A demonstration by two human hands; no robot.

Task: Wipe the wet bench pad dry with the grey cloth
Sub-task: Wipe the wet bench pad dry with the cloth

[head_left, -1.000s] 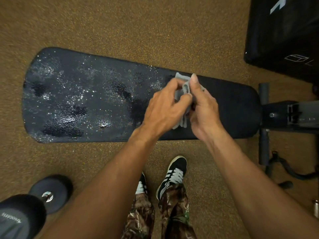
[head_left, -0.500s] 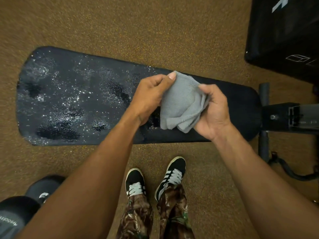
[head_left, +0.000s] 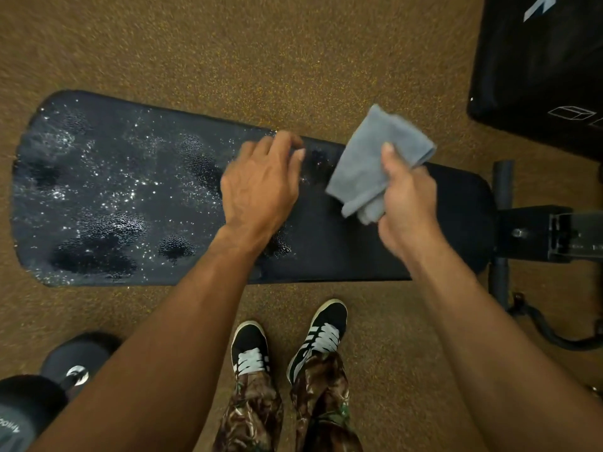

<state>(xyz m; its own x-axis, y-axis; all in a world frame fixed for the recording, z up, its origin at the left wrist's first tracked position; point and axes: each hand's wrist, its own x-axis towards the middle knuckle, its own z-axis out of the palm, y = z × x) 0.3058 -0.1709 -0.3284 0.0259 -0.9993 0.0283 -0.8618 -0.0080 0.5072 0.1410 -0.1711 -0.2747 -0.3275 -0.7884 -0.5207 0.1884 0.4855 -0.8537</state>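
A long black bench pad [head_left: 114, 190] lies across the view, its left and middle parts covered in shining water droplets, its right end dull. My right hand [head_left: 408, 207] grips a folded grey cloth [head_left: 368, 158] above the pad's right part, thumb on top of the cloth. My left hand [head_left: 261, 184] hovers over the pad's middle with its fingers loosely curled and holds nothing. The two hands are apart.
The bench's black metal frame [head_left: 538, 233] sticks out at the right. A large black padded block [head_left: 538, 70] stands at the top right. A black dumbbell [head_left: 49, 386] lies at the bottom left. My shoes [head_left: 287, 344] stand on speckled brown floor in front of the bench.
My left hand has let go of the cloth and moved left. My right hand alone holds the cloth, which has shifted right and upward.
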